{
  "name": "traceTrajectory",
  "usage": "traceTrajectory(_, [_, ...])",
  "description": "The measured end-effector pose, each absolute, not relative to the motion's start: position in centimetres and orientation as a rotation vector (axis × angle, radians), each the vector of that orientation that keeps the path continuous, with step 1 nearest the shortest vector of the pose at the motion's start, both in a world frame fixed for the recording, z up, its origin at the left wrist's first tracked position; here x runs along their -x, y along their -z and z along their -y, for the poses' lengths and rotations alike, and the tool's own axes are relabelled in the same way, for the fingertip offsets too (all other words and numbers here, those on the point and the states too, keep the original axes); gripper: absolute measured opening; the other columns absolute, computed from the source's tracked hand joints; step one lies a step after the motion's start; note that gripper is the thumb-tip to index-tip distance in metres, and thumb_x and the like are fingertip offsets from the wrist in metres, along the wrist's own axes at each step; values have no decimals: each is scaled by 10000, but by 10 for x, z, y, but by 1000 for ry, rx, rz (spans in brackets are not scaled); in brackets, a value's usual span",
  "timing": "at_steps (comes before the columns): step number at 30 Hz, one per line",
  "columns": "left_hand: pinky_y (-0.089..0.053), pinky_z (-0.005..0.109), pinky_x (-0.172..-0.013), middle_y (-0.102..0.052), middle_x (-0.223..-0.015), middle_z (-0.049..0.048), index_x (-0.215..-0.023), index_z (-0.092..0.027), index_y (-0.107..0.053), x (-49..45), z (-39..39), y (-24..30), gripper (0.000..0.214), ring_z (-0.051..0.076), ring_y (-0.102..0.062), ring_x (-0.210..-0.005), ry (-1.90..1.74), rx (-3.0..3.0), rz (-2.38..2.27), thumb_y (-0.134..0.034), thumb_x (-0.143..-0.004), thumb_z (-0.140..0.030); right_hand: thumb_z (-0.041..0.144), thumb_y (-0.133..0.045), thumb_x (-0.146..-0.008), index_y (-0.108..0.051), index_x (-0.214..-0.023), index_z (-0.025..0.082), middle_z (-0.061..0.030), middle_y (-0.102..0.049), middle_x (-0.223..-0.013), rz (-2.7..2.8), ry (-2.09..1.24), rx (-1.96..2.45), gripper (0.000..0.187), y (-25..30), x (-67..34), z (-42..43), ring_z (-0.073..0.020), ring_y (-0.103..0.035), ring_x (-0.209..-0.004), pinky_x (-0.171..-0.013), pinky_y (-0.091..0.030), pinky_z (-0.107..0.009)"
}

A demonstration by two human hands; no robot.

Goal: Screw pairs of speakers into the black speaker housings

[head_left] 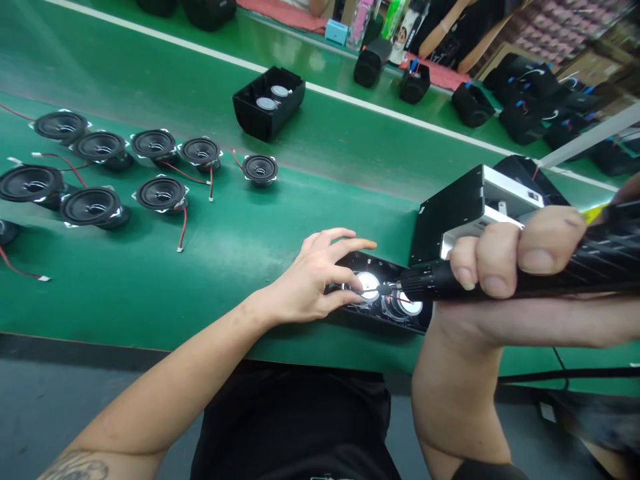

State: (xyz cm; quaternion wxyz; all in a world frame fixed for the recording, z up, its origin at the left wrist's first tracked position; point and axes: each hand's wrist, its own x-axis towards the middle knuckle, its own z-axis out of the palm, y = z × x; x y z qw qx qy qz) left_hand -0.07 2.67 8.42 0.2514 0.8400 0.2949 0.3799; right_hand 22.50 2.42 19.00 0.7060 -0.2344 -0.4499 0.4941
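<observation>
My right hand [505, 263] is wrapped round a black electric screwdriver [575, 263], held level with its tip pointing left. The tip meets a black speaker housing [350, 313] lying at the near edge of the green bench, where two shiny round drivers [369, 283] sit inside it under a bright light. My left hand [317, 277] rests on the left end of that housing. Its thumb and forefinger pinch at the driver beside the screwdriver tip, while the other fingers are spread.
Several loose black speaker cones [100, 145] with red wires lie at the left of the green bench [200, 267]. Another open housing [269, 101] stands further back. A black and silver box [475, 203] sits just behind my right hand. More black housings and another person's arm are at the far right.
</observation>
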Motion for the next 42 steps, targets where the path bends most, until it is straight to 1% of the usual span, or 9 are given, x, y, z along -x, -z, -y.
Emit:
traceTrajectory(13, [-358,666,-1288,-667,-1574,83,-983,-264,-827,1,-26,-81,111,369,-483,-1554,-993,-2299,-787,-802,-990,-373,480,-981,-835,-859,-1079,357,94,-648,-597,1158,-1089,488,299,-195,-206,-21,-93,-445,-351,-353,-460,-244])
traceTrajectory(16, [-377,682,-1287,-629,-1607,143,-1205,-249,-805,4,-26,-84,400,399,-462,-1571,-957,-2300,-760,-842,-937,-544,519,-961,-854,-845,-1152,338,70,-655,-614,1105,-1146,467,368,-189,-210,-20,-106,-474,-365,-358,-484,-254])
traceTrajectory(19, [-361,752,-1290,-491,-1714,220,-1412,-231,-723,10,-26,-87,761,472,-370,-1623,-873,-2297,-730,-865,-839,-711,543,-961,-846,-844,-1175,339,55,-656,-622,1094,-1175,470,404,-181,-213,-20,-126,-512,-386,-363,-508,-271])
traceTrajectory(22, [-308,830,-1285,-333,-1804,232,-1484,-275,-681,14,-27,-85,871,534,-264,-1662,-794,-2321,-745,-892,-780,-744,577,-949,-844,-856,-1155,360,64,-655,-604,1115,-1161,502,390,-174,-211,-18,-121,-496,-376,-363,-493,-262])
traceTrajectory(25, [-349,838,-1255,-298,-1815,228,-1498,-313,-669,17,-28,-80,849,524,-262,-1667,-737,-2392,-763,-898,-789,-720,562,-1003,-778,-851,-1168,393,70,-659,-618,1119,-1151,531,452,-167,-204,-17,-131,-489,-374,-358,-476,-280])
traceTrajectory(31, [-452,706,-1250,-386,-1758,218,-1482,-291,-686,15,-30,-80,716,443,-417,-1605,-704,-2421,-763,-946,-842,-478,707,-904,-824,-861,-1054,407,84,-616,-564,1154,-1110,615,380,-167,-186,-17,-139,-456,-330,-301,-399,-289])
traceTrajectory(34, [-455,690,-1249,-394,-1753,220,-1467,-277,-702,13,-30,-82,686,443,-427,-1599,-697,-2410,-768,-941,-851,-462,692,-923,-805,-865,-1031,405,90,-616,-555,1172,-1103,606,370,-169,-184,-17,-128,-449,-323,-294,-378,-273])
traceTrajectory(40, [-462,670,-1250,-419,-1729,233,-1426,-242,-727,14,-30,-82,650,444,-450,-1580,-716,-2417,-751,-943,-850,-454,726,-880,-845,-811,-1218,351,59,-653,-632,1085,-1184,514,533,-151,-191,-18,-148,-486,-387,-338,-414,-295])
traceTrajectory(42, [-474,668,-1240,-432,-1717,230,-1411,-240,-736,15,-30,-82,635,446,-463,-1566,-727,-2411,-749,-944,-849,-452,683,-959,-777,-804,-1241,342,60,-655,-640,1098,-1168,508,596,-148,-189,-17,-147,-481,-388,-336,-413,-294])
